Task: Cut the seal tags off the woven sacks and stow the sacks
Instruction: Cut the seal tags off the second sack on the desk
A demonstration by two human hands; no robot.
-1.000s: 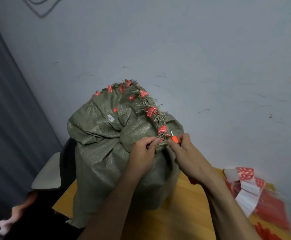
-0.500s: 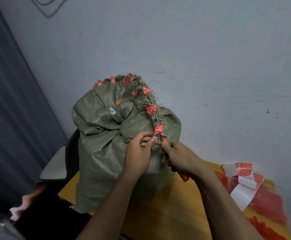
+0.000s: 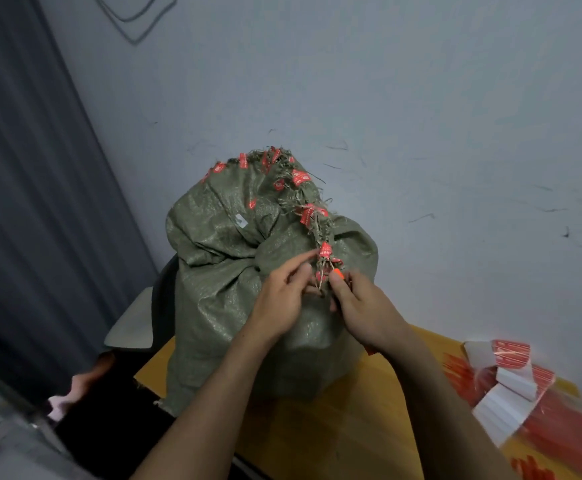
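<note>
A full olive-green woven sack (image 3: 220,306) stands upright on the wooden table (image 3: 345,427). Its frayed top seam runs from the upper left down to my hands and carries several red seal tags (image 3: 308,214). My left hand (image 3: 284,299) pinches the frayed seam just below the lowest red tag (image 3: 325,251). My right hand (image 3: 362,308) grips a small orange-handled cutter (image 3: 337,273), whose tip sits at the seam beside that tag. The blade itself is hidden by my fingers.
A pile of red and white tag strips in clear plastic (image 3: 511,393) lies at the table's right end. A grey-seated chair (image 3: 133,327) stands behind the sack on the left, with a dark curtain (image 3: 33,202) beyond. The pale wall (image 3: 421,116) is close behind.
The view has shifted slightly and both hands have stayed at the lowest tag. My right hand turned, so the cutter's orange end now shows at the seam.
</note>
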